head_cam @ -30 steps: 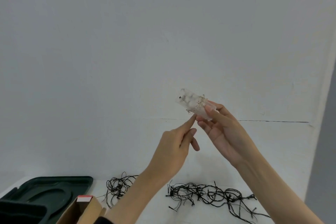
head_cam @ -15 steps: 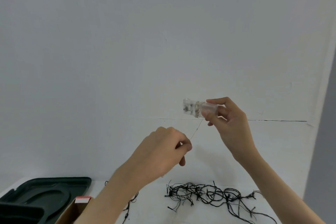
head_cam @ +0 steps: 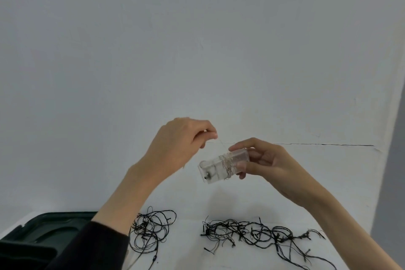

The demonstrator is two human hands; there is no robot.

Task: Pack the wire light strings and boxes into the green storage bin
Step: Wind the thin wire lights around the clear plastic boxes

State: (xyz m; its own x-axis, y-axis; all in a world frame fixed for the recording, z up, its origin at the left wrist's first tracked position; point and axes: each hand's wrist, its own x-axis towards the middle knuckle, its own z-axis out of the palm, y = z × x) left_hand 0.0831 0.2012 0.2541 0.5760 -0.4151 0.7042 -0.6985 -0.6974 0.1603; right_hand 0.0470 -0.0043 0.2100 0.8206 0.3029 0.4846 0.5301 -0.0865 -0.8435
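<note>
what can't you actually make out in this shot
Head view only:
- Green storage bin: cut off by the left and bottom edges and covered by the left sleeve; its contents cannot be seen.
- Thin wire between the left hand and the clear box: too fine to follow.
- Right black light string: its trailing ends run off the bottom edge.
- Clear box's far end: hidden by the right hand.

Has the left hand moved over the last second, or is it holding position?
Yes. The left hand has risen from below the dark wall line to level with it, pinching the thin wire that runs to the clear box.
</note>
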